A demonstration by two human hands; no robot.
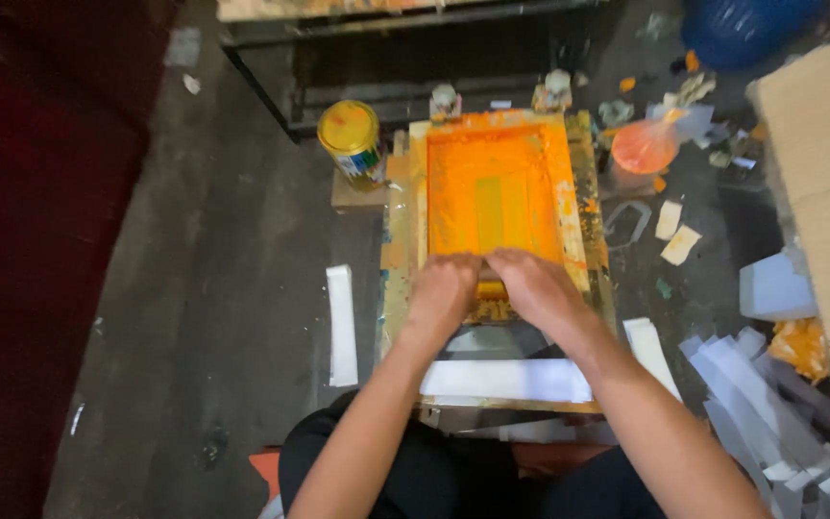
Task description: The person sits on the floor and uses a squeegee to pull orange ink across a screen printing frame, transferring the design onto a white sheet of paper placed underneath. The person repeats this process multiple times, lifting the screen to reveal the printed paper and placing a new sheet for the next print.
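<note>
Both hands rest side by side at the near end of an orange-stained printing frame point(497, 192) that lies flat on a low stand on the floor point(223, 288), dead centre of the view. The left hand point(444, 288) and the right hand point(530, 286) have their fingers curled down together over a bar-like tool at the frame's 6 o'clock edge; the tool itself is almost wholly hidden under the fingers, so what each grip is clamped on cannot be told for sure. The screen inside the frame is coated in orange paint, with a paler yellowish patch in its middle. At the frame's 10 o'clock stands a yellow-lidded can point(351, 139) on a small wooden block. At 2 o'clock sits an orange plastic bag point(644, 146) amid scraps. A white strip point(342, 325) lies on the floor at 8 o'clock, and another white strip point(506, 380) lies crosswise just below the hands. At 4 o'clock a heap of pale paper strips point(770, 404) spreads out beside a cardboard sheet point(823, 173) along the right edge.
</note>
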